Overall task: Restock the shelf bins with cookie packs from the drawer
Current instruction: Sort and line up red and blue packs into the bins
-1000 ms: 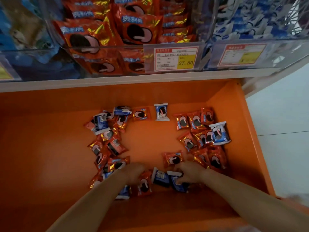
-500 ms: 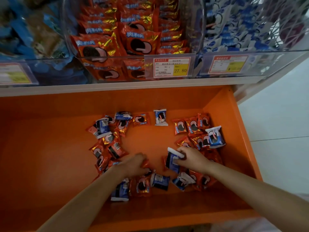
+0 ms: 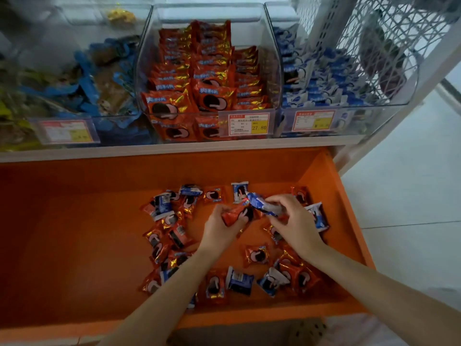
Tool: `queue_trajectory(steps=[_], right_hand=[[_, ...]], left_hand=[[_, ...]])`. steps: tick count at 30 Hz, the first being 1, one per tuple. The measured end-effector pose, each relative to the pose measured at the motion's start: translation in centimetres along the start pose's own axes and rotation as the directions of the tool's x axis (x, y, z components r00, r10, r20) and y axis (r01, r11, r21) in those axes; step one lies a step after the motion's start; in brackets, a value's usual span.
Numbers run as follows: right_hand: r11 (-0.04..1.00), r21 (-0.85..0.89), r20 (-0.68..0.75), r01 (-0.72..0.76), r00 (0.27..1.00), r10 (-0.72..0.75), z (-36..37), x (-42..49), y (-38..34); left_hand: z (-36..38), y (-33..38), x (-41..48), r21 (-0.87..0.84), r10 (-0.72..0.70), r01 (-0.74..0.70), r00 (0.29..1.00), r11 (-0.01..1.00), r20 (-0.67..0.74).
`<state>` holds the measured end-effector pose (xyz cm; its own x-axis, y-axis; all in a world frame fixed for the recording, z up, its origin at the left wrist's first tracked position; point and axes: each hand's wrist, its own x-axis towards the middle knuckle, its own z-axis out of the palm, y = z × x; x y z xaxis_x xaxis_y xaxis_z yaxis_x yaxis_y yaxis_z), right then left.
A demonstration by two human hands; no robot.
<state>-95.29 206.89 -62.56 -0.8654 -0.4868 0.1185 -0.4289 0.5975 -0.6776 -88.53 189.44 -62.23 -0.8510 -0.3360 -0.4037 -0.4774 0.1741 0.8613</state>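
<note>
Your open orange drawer (image 3: 74, 245) carries loose packs straight on its floor. These are mostly red cookie packs (image 3: 257, 255), with fewer blue cookie packs (image 3: 240, 280) mixed among them. They lie scattered from left of centre across to the right wall, some overlapping. At the far side, above the drawer, the white shelf (image 3: 174, 148) carries three clear bins side by side. The left bin (image 3: 139, 113) holds blurred blue and green wrappers, the middle bin (image 3: 270, 71) red packs in rows, and the right bin (image 3: 389, 103) blue-and-white packs. Each bin has a price tag (image 3: 248, 124) on its near face. To your right lies a pale tiled floor (image 3: 411, 196).
</note>
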Motion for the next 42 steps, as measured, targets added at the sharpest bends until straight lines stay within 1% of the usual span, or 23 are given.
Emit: queue_trajectory(steps=[3,5,7,9,11,13,15,16,18,19,21,23,24,25,27,29,30,31,32,34,37,39,42], right_hand=[[0.995,-0.008,-0.003,0.095,0.995,-0.095,-0.8,-0.4,-0.9],[0.990,0.003,0.022,0.139,0.990,-0.139,-1.3,-0.8,-1.3],[0.985,0.059,0.082,0.164,0.982,-0.168,-1.8,-1.1,-2.0],[0.978,0.143,0.120,0.150,0.979,-0.167,-2.5,-1.6,-3.0],[0.964,0.244,0.093,0.102,0.987,-0.128,-3.4,-2.0,-4.2],[0.944,0.325,-0.002,0.063,0.998,-0.066,-4.0,-2.1,-5.1],[0.935,0.355,-0.110,0.032,0.994,0.008,-4.4,-2.0,-5.5],[0.918,0.396,-0.123,-0.017,0.990,0.072,-4.6,-1.8,-5.6],[0.846,0.513,-0.051,-0.147,0.978,0.201,-5.1,-1.6,-6.0],[0.827,0.527,-0.005,-0.198,0.972,0.236,-5.4,-1.5,-6.1],[0.824,0.500,0.069,-0.267,0.961,0.269,-5.7,-1.4,-5.9],[0.799,0.507,0.098,-0.324,0.942,0.321,-6.1,-1.5,-5.9],[0.767,0.532,0.110,-0.359,0.927,0.357,-6.1,-1.5,-5.9],[0.711,0.581,0.131,-0.396,0.908,0.399,-6.2,-1.5,-5.9],[0.556,0.686,0.218,-0.469,0.862,0.458,-6.4,-1.4,-6.1],[0.427,0.739,0.318,-0.521,0.829,0.461,-6.7,-1.0,-6.4],[0.409,0.743,0.337,-0.529,0.825,0.454,-6.9,-0.8,-6.4],[0.430,0.737,0.323,-0.522,0.830,0.455,-7.2,-0.4,-6.5],[0.484,0.718,0.278,-0.500,0.844,0.459,-7.7,0.1,-6.6],[0.630,0.652,0.143,-0.422,0.884,0.444,-9.1,1.4,-6.8],[0.815,0.502,-0.031,-0.288,0.936,0.350,-12.1,4.3,-7.2],[0.901,0.388,-0.161,-0.195,0.948,0.275,-13.7,6.5,-7.2],[0.974,0.209,-0.307,-0.089,0.939,0.152,-15.2,9.8,-7.3]], left_hand=[[0.1,1.8,-1.0,-0.166,-0.048,0.040,0.998,0.985,-0.047],[0.1,2.8,-1.5,-0.300,-0.076,0.061,0.996,0.952,-0.037],[-0.1,3.7,-2.0,-0.396,-0.076,0.064,0.997,0.916,-0.016],[-0.4,4.4,-2.5,-0.438,-0.057,0.044,0.998,0.898,-0.016],[-0.6,5.1,-3.0,-0.428,-0.030,0.020,0.999,0.904,-0.016],[-0.6,5.7,-3.4,-0.416,-0.008,0.011,1.000,0.909,0.009],[-0.3,6.2,-3.9,-0.438,0.023,-0.004,0.999,0.899,0.039],[-0.1,6.4,-4.2,-0.452,0.039,-0.015,0.998,0.892,0.043],[0.1,6.8,-4.4,-0.469,0.073,-0.049,0.997,0.882,0.032],[0.1,7.0,-4.5,-0.463,0.093,-0.071,0.995,0.883,0.025],[0.1,7.2,-4.5,-0.421,0.136,-0.120,0.991,0.899,0.009],[0.2,7.5,-4.6,-0.352,0.180,-0.173,0.984,0.920,-0.013],[0.3,7.6,-4.6,-0.314,0.203,-0.201,0.979,0.928,-0.027],[0.3,7.8,-4.6,-0.275,0.222,-0.223,0.974,0.935,-0.038],[0.5,8.2,-4.6,-0.215,0.245,-0.251,0.968,0.944,-0.054],[0.6,8.7,-4.5,-0.187,0.255,-0.264,0.964,0.946,-0.069],[0.7,8.9,-4.4,-0.173,0.269,-0.278,0.960,0.945,-0.079],[0.7,9.2,-4.4,-0.157,0.290,-0.301,0.953,0.941,-0.089],[0.6,9.5,-4.3,-0.143,0.314,-0.327,0.944,0.934,-0.101],[0.2,10.3,-4.1,-0.127,0.359,-0.375,0.924,0.919,-0.128],[-0.8,11.6,-3.4,-0.096,0.394,-0.414,0.902,0.905,-0.178],[-1.4,12.5,-2.8,-0.087,0.404,-0.428,0.891,0.900,-0.208],[-2.2,13.6,-2.0,-0.097,0.407,-0.441,0.879,0.892,-0.249]])
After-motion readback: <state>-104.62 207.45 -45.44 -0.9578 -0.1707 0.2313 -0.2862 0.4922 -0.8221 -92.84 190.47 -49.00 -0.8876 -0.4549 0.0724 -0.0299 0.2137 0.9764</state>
